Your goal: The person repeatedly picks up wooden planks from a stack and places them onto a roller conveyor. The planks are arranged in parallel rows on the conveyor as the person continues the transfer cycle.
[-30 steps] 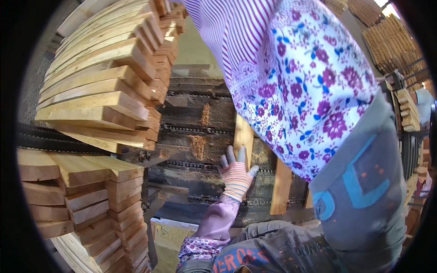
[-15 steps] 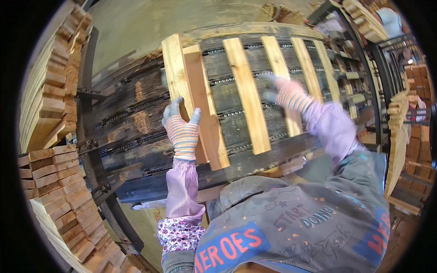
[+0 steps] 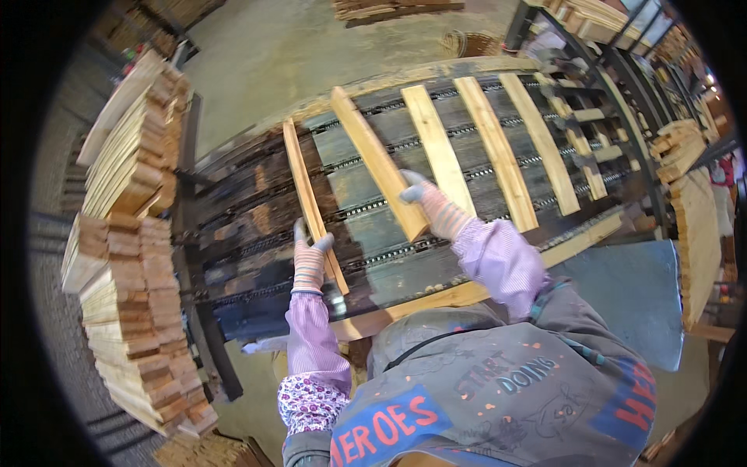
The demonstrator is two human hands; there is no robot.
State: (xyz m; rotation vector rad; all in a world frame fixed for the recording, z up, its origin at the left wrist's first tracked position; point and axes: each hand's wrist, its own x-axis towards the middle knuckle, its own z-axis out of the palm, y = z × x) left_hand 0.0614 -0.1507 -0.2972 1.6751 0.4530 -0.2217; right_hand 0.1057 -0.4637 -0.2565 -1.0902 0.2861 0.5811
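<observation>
A: What lay nearest?

B: One smock, then the conveyor, with one pale rail along its near edge. One blue sheet sat by its near right corner.

A: And the hands?

B: Two, both gloved. The left hand pinched a narrow plank between thumb and fingers, by its near end, in the conveyor's left half. The right hand had its fingertips against the right side of the second plank, near its lower end. Whether it gripped or only touched, I couldn't tell.

A: How many planks altogether?

B: I counted six long ones, slanting from the far edge toward the near. The third plank had its near end covered by the right hand. Short pieces by the right edge were too jumbled to count.

A: Farther off?

B: Two stacks beyond the left edge, their boards overlapping too tightly to number. Past the far edge, one basket, and one pile cut off at the top.
</observation>
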